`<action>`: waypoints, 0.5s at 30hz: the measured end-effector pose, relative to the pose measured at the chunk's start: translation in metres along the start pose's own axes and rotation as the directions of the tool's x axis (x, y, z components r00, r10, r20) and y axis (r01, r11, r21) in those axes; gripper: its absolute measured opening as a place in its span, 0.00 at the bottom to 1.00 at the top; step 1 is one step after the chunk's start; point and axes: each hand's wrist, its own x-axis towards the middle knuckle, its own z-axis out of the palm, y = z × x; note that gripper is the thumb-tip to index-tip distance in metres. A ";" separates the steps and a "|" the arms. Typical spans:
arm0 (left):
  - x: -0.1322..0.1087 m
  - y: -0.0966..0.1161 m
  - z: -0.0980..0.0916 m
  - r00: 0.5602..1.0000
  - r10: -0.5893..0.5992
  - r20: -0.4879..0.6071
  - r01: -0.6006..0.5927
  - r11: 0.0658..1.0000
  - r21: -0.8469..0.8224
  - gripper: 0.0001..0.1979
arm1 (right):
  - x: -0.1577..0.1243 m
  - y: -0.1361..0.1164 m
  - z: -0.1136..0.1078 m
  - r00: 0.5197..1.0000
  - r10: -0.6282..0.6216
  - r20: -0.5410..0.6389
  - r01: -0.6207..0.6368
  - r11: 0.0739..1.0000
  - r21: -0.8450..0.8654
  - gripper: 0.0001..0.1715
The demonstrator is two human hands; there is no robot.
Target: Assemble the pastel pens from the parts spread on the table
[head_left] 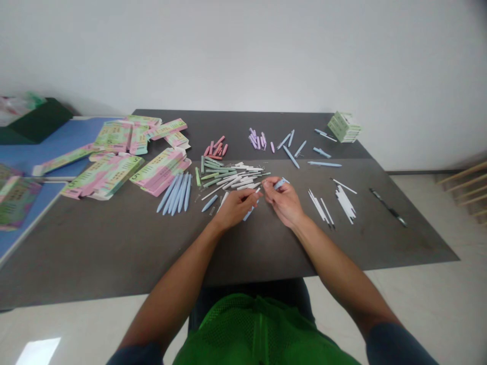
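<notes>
Just in front of the pen pile (232, 177) on the tabletop (114, 243), the left hand (236, 207) grips a blue pen barrel (249, 213) and the right hand (283, 200) pinches a blue pen part (281, 183). Flat cartons (160, 170) left of the pile lie unfolded; their print is unreadable.

Left hand (236, 207) and right hand (283, 200) meeting over the bench (114, 243), each pinching a blue pen part (281, 183); white refills (243, 180) lying just behind, blue barrels (177, 192) left, cartons (114, 172) beyond.
</notes>
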 end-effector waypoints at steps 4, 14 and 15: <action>0.001 -0.003 0.000 1.000 0.003 0.003 -0.003 1.000 -0.005 0.19 | 0.000 0.004 -0.001 1.000 0.026 -0.006 -0.026 0.999 -0.042 0.19; 0.004 -0.011 0.001 0.994 -0.100 -0.036 0.094 0.987 -0.129 0.18 | -0.003 -0.017 -0.009 0.996 -0.011 0.088 0.019 0.996 -0.092 0.17; 0.004 -0.010 0.001 0.993 -0.109 -0.037 0.102 0.983 -0.152 0.19 | -0.003 -0.021 -0.010 0.995 0.001 0.103 0.006 0.998 -0.069 0.18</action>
